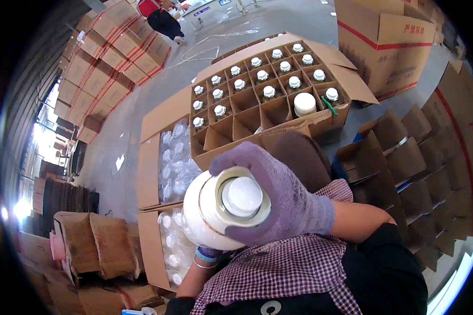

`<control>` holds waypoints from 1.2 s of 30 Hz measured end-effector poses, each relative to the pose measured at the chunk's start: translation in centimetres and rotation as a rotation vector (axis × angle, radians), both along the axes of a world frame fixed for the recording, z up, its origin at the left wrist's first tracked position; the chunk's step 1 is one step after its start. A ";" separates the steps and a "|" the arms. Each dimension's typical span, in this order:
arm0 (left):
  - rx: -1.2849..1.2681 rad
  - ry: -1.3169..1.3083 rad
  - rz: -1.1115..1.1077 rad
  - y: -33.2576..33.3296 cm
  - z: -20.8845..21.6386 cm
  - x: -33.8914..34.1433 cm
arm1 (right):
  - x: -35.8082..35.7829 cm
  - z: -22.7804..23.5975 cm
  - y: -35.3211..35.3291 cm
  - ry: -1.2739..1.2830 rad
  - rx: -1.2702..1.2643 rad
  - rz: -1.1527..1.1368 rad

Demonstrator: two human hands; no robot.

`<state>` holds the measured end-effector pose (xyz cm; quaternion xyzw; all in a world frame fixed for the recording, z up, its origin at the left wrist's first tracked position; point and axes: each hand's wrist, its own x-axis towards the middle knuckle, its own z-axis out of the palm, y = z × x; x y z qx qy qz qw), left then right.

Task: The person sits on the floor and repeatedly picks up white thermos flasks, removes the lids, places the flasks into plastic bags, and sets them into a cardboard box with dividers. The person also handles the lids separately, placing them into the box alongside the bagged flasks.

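A large white bottle [202,210], its round white cap [242,197] toward me, is in front of my chest. Around the cap runs a cream, ring-like collar [268,203]. My right hand [284,194], in a purple-grey knitted glove, wraps round this top end, fingers on the far side and thumb on the near side. My left hand [207,253] is under the bottle; only a bit of glove and the wrist with a blue band and a bracelet show, and its fingers are hidden. Beyond is a divided carton [215,157] with several white-capped bottles [268,92].
One cell of the carton shows a wider white cap [305,104], near a green strip [329,106]. Cartons of clear plastic-looking pieces [174,163] stand left. Cardboard dividers [404,163] and a tall carton [386,52] stand right. Stacked cartons [110,47] and a person [163,21] are farther off.
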<state>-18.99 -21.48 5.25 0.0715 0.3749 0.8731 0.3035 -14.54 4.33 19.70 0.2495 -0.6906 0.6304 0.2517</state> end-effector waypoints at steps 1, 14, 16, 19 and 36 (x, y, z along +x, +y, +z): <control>0.009 -0.012 0.026 -0.2 0.0 0.2 | 0.3 0.4 -0.3 -0.001 -0.074 0.047; -0.019 -0.046 0.162 -4.3 0.0 2.1 | -1.4 0.2 -2.7 0.171 -0.052 0.157; -0.028 -0.049 0.169 -4.5 -0.3 1.7 | -2.5 -0.2 -3.2 0.227 -0.025 0.260; -0.062 -0.051 0.196 -5.3 -0.5 0.7 | -3.7 -0.8 -4.2 0.273 -0.036 0.413; 0.019 -0.303 0.323 -11.9 -6.5 -2.7 | -33.0 -19.1 2.4 -0.590 1.821 0.192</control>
